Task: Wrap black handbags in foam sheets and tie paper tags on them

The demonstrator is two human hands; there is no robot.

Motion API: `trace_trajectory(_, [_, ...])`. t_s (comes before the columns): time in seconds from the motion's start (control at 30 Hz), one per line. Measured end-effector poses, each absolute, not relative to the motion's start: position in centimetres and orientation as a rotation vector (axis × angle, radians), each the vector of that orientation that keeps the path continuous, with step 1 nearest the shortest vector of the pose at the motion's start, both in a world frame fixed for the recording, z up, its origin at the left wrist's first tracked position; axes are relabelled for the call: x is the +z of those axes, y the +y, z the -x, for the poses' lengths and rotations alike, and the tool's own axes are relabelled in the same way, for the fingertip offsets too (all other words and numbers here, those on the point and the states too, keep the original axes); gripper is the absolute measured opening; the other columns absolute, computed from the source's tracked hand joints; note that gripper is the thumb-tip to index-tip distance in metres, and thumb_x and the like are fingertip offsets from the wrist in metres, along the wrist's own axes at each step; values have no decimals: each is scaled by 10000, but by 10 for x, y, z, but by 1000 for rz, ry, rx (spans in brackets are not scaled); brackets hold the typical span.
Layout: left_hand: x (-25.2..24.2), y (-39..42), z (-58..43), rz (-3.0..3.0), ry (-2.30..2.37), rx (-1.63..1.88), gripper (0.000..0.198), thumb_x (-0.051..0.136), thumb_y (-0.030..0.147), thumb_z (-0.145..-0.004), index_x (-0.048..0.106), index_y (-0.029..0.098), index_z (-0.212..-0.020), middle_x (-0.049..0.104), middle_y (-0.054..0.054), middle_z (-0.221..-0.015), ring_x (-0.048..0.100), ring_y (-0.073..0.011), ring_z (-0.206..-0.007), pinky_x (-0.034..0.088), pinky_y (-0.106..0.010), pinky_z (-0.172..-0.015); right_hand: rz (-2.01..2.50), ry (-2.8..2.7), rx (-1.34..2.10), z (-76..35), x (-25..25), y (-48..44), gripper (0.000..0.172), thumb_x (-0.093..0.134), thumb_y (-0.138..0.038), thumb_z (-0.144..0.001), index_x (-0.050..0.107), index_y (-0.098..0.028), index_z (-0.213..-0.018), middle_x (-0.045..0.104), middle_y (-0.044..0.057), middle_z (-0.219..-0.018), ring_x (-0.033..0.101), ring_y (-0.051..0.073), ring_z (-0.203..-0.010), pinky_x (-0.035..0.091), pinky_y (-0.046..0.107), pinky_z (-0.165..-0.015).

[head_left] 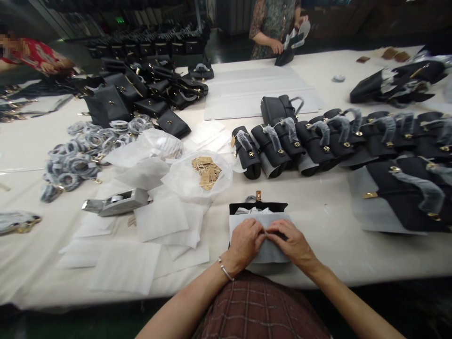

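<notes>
A small black handbag [233, 207] lies at the table's front edge with its flap folded open away from me. White tissue [261, 210] shows inside its mouth, and a gold clasp [259, 195] stands at the flap's edge. A pale foam sheet [271, 256] covers the front of the bag. My left hand [246, 242] and my right hand [292, 242] are over this sheet, fingertips pinched together and meeting at its middle. Both seem closed on the foam sheet; anything smaller between the fingertips is hidden.
Wrapped-handle black handbags [277, 146] stand in a row behind. To the left are loose foam sheets [123, 266], a tape dispenser [122, 202], a plastic bag of tags [169, 176], coiled straps [67, 165] and piled bags [109, 103]. Two people work across the table [190, 292].
</notes>
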State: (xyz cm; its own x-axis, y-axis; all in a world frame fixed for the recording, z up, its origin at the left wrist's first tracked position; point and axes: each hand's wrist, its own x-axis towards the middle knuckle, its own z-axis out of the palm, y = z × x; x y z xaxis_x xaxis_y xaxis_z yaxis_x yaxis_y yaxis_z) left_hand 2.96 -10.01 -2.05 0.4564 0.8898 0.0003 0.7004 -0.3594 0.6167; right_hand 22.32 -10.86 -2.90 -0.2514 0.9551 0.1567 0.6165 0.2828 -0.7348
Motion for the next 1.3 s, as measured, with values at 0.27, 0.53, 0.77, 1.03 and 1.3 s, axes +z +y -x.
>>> trace_trajectory(0.27, [-15, -96, -36, -2145, 1360, 425, 64, 663, 241, -860, 607, 220, -882, 643, -13, -922, 567, -207, -893, 427, -338, -780, 1537, -1828, 978, -227, -25, -114, 133, 640, -370, -868, 725, -269, -879, 693, 32, -915, 641, 221, -905, 525, 370, -833])
trace_trajectory(0.53, [-27, -92, -41, -2064, 1448, 333, 122, 702, 266, -823, 618, 211, -893, 649, -22, -926, 557, -228, -912, 382, -355, -774, 1712, -1683, 1167, -223, -36, -101, 130, 647, -328, -743, 727, -227, -729, 677, 23, -769, 624, 198, -726, 498, 331, -697])
trace_trajectory(0.77, [-32, -87, -40, -1922, 1449, 351, 31, 664, 237, -825, 643, 217, -814, 655, -2, -857, 561, -205, -867, 356, -331, -751, 1751, -1706, 1251, -222, -38, -92, 112, 604, -268, -692, 690, -212, -647, 637, 20, -731, 610, 189, -714, 465, 316, -689])
trace_trajectory(1.03, [-45, -88, -47, -2002, 1555, 315, 51, 650, 216, -810, 615, 212, -772, 645, -10, -823, 561, -224, -845, 365, -348, -734, 1625, -1817, 1170, -222, -46, -100, 133, 637, -350, -830, 713, -242, -813, 665, 38, -856, 609, 234, -880, 473, 380, -828])
trace_trajectory(1.3, [-39, -113, -31, -2430, 1097, 387, 113, 531, 235, -952, 560, 201, -1056, 622, -35, -1084, 550, -195, -982, 421, -339, -864, 1486, -2018, 990, -229, -54, -96, 141, 629, -383, -875, 713, -271, -894, 667, 39, -874, 608, 242, -898, 486, 411, -842])
